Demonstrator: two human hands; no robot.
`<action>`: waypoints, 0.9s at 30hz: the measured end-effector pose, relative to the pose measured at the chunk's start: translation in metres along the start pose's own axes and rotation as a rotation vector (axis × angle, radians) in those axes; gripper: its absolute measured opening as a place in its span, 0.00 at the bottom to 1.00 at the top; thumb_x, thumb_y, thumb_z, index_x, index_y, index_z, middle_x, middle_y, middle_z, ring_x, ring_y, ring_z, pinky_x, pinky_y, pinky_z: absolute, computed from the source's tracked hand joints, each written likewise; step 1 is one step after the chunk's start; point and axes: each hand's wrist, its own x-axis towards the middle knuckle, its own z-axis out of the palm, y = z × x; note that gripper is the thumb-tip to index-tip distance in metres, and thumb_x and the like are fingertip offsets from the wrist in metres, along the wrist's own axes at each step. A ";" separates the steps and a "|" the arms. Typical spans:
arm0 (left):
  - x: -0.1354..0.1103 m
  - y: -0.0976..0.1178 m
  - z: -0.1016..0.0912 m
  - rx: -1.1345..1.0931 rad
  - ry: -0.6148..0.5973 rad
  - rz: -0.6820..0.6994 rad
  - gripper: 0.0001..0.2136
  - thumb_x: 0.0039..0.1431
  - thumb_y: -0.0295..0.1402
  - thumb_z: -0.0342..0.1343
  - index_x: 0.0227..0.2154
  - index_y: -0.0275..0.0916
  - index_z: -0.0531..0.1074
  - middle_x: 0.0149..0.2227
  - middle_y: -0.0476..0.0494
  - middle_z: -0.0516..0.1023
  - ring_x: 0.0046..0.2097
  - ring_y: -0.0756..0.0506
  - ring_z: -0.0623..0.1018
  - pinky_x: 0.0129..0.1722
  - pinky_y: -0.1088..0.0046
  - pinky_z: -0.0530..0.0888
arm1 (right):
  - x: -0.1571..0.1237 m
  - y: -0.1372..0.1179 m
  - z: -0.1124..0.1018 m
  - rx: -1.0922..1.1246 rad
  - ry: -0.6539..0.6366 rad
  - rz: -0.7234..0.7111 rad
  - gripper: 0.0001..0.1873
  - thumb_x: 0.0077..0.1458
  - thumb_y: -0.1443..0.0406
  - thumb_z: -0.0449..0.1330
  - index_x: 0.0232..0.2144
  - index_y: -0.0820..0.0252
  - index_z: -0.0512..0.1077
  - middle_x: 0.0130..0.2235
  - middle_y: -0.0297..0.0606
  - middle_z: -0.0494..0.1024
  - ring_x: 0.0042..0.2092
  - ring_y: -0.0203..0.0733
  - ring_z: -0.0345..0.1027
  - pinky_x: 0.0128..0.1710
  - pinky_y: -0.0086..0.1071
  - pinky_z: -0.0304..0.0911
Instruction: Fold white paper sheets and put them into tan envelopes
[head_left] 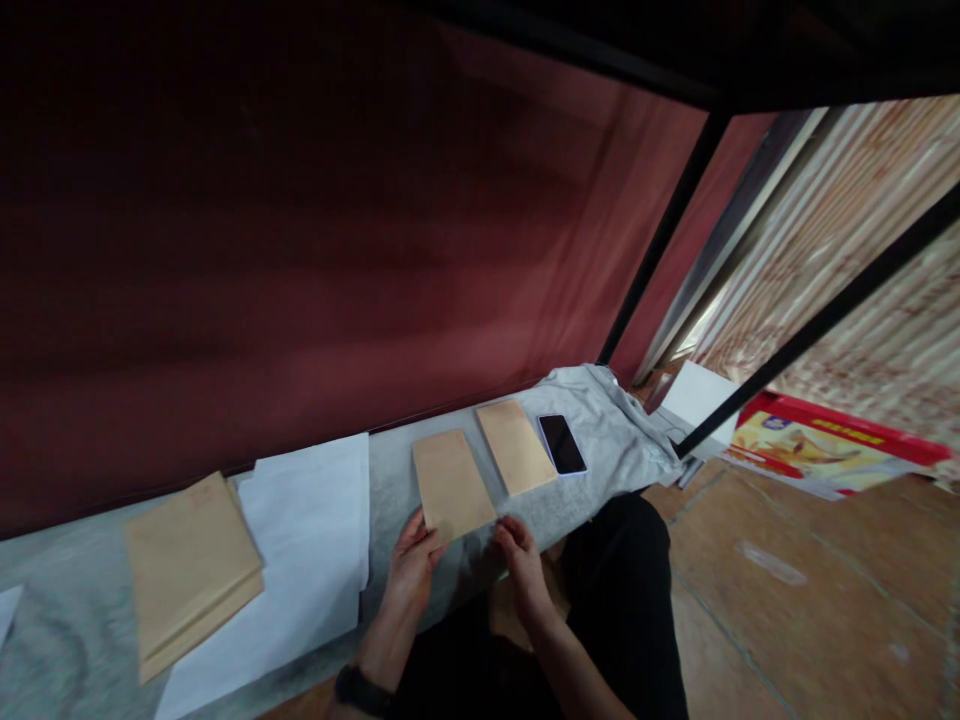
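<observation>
A brown paper envelope (451,484) lies flat on the grey bench top (60,600). My left hand (412,567) pinches the envelope's near left corner, thumb on top. My right hand (519,555) rests on the bench just past the envelope's near right corner, fingers curled down and touching the surface beside it. A second brown envelope (514,445) lies just to the right, next to a dark smartphone (562,443).
A stack of larger brown envelopes (191,565) and white paper sheets (307,545) lie at the left. A grey cloth (615,425) covers the bench's right end. A dark red wall rises behind. A white box (697,400) and a red printed carton (817,445) sit on the tiled floor.
</observation>
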 end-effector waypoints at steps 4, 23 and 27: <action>-0.008 -0.017 0.009 -0.010 -0.117 0.071 0.34 0.39 0.31 0.68 0.54 0.40 0.69 0.42 0.45 0.83 0.43 0.44 0.82 0.45 0.69 0.78 | -0.012 -0.008 0.012 0.112 -0.202 0.152 0.23 0.40 0.47 0.70 0.24 0.59 0.73 0.24 0.33 0.74 0.27 0.37 0.67 0.30 0.30 0.64; 0.005 -0.026 -0.015 0.465 -0.131 0.369 0.21 0.48 0.50 0.63 0.38 0.38 0.77 0.35 0.41 0.81 0.36 0.42 0.81 0.41 0.62 0.79 | 0.082 -0.052 -0.021 0.040 0.111 0.100 0.22 0.42 0.52 0.71 0.20 0.55 0.63 0.19 0.30 0.72 0.26 0.41 0.75 0.30 0.32 0.74; 0.001 -0.028 -0.020 0.555 -0.154 0.436 0.17 0.52 0.46 0.61 0.41 0.41 0.77 0.35 0.43 0.82 0.36 0.42 0.81 0.41 0.63 0.78 | 0.092 -0.048 -0.027 0.021 0.108 0.132 0.21 0.45 0.55 0.70 0.20 0.54 0.61 0.18 0.31 0.73 0.24 0.41 0.74 0.27 0.31 0.73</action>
